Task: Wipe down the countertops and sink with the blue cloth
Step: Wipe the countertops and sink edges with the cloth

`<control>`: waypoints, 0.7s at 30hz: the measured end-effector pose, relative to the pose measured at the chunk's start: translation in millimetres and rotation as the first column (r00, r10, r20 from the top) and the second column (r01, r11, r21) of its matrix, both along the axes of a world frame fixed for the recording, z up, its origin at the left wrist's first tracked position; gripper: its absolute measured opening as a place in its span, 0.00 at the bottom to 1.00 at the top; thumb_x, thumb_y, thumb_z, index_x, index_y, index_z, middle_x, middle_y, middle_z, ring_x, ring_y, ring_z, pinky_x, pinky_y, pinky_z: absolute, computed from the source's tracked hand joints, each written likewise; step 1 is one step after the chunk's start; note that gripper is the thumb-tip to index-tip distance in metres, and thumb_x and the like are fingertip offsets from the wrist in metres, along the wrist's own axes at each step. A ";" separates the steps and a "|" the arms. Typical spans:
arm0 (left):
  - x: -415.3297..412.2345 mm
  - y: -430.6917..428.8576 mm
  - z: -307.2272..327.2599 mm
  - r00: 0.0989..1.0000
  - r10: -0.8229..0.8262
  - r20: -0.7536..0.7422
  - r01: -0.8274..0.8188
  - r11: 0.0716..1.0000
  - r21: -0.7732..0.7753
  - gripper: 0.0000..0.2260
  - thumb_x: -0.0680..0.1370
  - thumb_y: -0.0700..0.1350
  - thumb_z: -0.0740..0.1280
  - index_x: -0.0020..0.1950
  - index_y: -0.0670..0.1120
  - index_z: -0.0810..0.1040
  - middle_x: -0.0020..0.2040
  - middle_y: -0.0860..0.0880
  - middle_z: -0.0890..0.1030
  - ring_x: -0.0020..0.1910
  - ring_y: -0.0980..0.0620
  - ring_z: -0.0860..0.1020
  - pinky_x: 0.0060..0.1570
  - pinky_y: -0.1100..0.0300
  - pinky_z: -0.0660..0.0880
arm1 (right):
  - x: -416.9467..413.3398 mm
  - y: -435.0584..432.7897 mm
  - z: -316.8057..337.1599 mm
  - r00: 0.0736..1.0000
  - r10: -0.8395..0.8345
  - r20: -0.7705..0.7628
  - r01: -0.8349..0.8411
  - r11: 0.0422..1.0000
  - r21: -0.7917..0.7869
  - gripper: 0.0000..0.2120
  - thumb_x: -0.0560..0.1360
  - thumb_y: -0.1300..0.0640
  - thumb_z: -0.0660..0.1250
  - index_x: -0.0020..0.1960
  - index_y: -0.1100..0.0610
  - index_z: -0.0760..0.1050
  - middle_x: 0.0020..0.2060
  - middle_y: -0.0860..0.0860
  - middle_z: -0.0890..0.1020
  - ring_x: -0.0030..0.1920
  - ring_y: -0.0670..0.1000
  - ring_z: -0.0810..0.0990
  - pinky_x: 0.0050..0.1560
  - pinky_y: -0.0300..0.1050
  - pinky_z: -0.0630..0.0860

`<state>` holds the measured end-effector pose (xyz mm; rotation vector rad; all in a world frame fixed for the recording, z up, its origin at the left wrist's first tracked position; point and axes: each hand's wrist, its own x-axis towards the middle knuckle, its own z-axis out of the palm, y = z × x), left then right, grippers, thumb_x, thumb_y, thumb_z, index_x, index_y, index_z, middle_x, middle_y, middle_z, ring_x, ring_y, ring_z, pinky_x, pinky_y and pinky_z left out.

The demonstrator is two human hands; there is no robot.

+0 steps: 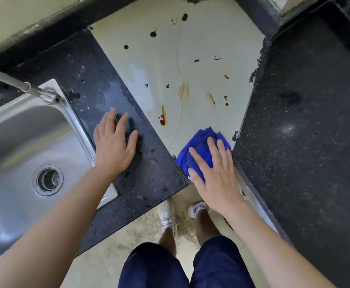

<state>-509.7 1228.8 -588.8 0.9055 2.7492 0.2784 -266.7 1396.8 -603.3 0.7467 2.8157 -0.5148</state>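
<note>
A bunched blue cloth lies at the near tip of the pale corner countertop, which carries brown and rust-coloured stains. My right hand presses flat on the cloth, fingers spread over it. My left hand rests flat with fingers apart on the dark speckled countertop, holding nothing. The steel sink with its round drain sits left of that hand.
A metal tap spout reaches over the sink's back corner. A second dark countertop runs along the right. A pale wall backs the counters. Below are the floor, my legs and white shoes.
</note>
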 end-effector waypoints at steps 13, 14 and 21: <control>-0.6 5.7 -8.0 0.997 0.035 0.072 -0.032 0.999 -0.036 0.26 0.81 0.58 0.51 0.79 0.52 0.60 0.81 0.46 0.54 0.80 0.44 0.49 0.76 0.43 0.46 | -169.3 25.6 2.0 0.987 0.159 -0.014 -0.158 0.987 0.027 0.27 0.82 0.38 0.52 0.80 0.41 0.55 0.81 0.59 0.48 0.80 0.63 0.44 0.78 0.60 0.43; -0.4 5.3 -8.3 0.997 0.038 0.073 -0.035 0.999 -0.039 0.26 0.81 0.59 0.50 0.79 0.52 0.60 0.81 0.46 0.54 0.80 0.44 0.49 0.76 0.43 0.45 | -192.0 28.5 1.9 0.988 0.153 -0.013 -0.153 0.988 0.030 0.28 0.82 0.38 0.52 0.80 0.41 0.55 0.81 0.58 0.48 0.80 0.63 0.44 0.78 0.60 0.43; -2.7 6.7 -8.2 0.996 0.050 0.070 -0.046 0.997 -0.068 0.24 0.83 0.56 0.55 0.79 0.53 0.59 0.81 0.48 0.52 0.80 0.45 0.47 0.77 0.45 0.44 | -277.6 61.8 -0.8 0.995 0.092 -0.040 -0.092 0.996 0.007 0.28 0.81 0.36 0.51 0.80 0.39 0.53 0.81 0.54 0.47 0.80 0.59 0.42 0.78 0.56 0.41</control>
